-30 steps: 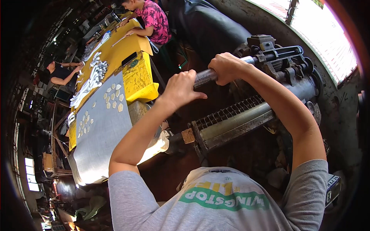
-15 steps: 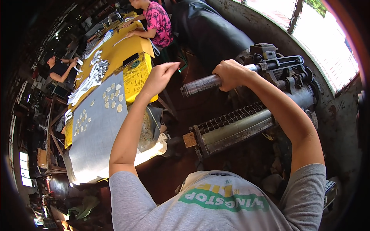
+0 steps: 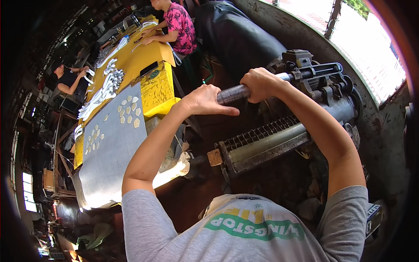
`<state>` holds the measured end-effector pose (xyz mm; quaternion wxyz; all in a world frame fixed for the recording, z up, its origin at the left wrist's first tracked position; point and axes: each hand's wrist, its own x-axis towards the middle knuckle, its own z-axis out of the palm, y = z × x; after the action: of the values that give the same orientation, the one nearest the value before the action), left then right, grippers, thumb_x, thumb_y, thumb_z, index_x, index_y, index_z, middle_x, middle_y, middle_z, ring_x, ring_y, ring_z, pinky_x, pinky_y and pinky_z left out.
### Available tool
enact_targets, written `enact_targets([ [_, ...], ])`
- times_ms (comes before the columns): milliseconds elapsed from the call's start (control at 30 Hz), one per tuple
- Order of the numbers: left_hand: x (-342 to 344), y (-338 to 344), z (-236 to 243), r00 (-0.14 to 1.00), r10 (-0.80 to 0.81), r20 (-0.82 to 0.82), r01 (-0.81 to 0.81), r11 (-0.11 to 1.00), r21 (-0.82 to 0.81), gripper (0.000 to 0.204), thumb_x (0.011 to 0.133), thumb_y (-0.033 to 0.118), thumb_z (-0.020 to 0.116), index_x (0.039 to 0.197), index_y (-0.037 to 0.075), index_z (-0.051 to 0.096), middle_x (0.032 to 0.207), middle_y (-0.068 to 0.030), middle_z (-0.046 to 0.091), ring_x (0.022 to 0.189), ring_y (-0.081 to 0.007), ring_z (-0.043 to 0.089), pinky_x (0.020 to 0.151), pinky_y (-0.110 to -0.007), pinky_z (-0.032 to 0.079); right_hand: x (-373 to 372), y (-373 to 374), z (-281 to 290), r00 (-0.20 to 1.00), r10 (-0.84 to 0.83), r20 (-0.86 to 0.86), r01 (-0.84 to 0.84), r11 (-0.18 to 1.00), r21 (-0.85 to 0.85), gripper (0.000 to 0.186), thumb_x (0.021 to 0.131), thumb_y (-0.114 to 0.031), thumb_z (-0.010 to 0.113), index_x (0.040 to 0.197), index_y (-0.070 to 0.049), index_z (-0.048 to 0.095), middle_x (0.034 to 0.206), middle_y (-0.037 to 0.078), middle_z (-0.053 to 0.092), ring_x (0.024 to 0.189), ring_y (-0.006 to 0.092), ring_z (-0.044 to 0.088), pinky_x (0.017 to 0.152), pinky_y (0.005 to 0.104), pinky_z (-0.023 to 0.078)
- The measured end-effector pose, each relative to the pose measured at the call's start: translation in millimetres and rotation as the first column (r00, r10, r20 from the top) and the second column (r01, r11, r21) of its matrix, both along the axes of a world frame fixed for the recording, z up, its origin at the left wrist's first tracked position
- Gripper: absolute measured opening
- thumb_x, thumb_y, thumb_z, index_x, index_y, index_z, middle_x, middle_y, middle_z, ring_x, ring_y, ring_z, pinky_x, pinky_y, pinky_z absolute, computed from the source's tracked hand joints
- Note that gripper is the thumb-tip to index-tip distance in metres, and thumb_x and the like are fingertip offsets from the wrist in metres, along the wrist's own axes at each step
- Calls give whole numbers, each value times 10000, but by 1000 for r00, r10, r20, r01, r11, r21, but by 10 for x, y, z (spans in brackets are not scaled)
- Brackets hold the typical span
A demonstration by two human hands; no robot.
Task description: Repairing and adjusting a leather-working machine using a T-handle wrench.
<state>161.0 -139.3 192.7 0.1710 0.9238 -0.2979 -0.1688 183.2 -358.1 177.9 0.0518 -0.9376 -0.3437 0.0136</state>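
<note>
A thick metal bar (image 3: 235, 94) juts left from a dark machine (image 3: 321, 94) on the right. My right hand (image 3: 261, 83) is wrapped round it, near the middle of its exposed length. Over the bar's free left end lies my left hand (image 3: 205, 101), covering the tip. Its thumb stretches out below the bar, apart from the fingers, which are partly hidden. Beneath the bar runs the machine's long pale roller (image 3: 270, 146), with a coil spring (image 3: 262, 132) along its upper side.
On the left stands a long table with grey sheet (image 3: 113, 150), yellow sheet (image 3: 159, 89), several small pale cut pieces (image 3: 128, 109), white strips (image 3: 102, 94) and a phone (image 3: 149, 68). Two people (image 3: 181, 28) work at it. A large black covered roll (image 3: 238, 37) lies beyond the machine.
My left hand has moved right and down, from hovering beside the bar onto its free end, and its thumb has spread. My right hand stays gripped on the bar.
</note>
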Motion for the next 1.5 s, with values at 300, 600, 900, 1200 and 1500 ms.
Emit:
enact_targets([
  [300, -309, 87, -51, 839, -87, 536, 169, 980, -105, 1060, 541, 712, 757, 1188, -104, 560, 1233, -275, 561, 1203, -351, 526, 1047, -398, 396, -14, -16, -4, 999, 7, 40, -8, 1000, 27, 223, 540, -179, 681, 725, -54, 686, 669, 148, 657, 673, 330, 658, 652, 410, 529],
  [600, -212, 130, -38, 917, -131, 377, 195, 971, -137, 893, 563, 684, 764, 1052, -50, 625, 1057, -206, 635, 1022, -328, 612, 908, -406, 466, -10, -30, -33, 999, 11, 53, -13, 1000, 25, 211, 534, -175, 686, 707, -54, 679, 663, 150, 653, 669, 333, 655, 641, 411, 525],
  [900, 4, -95, -69, 986, -20, 168, 29, 998, -52, 650, 569, 539, 824, 807, -32, 625, 710, -164, 647, 701, -301, 664, 680, -375, 504, -19, -10, 28, 999, 19, 33, -19, 1000, 10, 207, 547, -183, 687, 714, -60, 679, 671, 149, 656, 677, 332, 657, 647, 412, 528],
  [1200, -24, 801, -91, 993, -25, -111, 55, 958, 282, 575, 574, 533, 785, 713, -21, 718, 704, -143, 691, 701, -231, 689, 728, -347, 535, -2, -21, -6, 998, 22, 53, -21, 1000, -9, 199, 554, -178, 685, 716, -63, 672, 678, 131, 662, 683, 324, 660, 651, 409, 529],
  [1500, -277, -192, -220, 851, 102, 516, 76, 947, -312, 445, 927, 305, 581, 1206, -41, 581, 1089, -259, 634, 1028, -348, 625, 898, -379, 482, -26, -46, 31, 1000, -19, 8, 19, 999, -38, 246, 562, -188, 678, 766, -51, 692, 728, 154, 675, 732, 320, 671, 688, 399, 536],
])
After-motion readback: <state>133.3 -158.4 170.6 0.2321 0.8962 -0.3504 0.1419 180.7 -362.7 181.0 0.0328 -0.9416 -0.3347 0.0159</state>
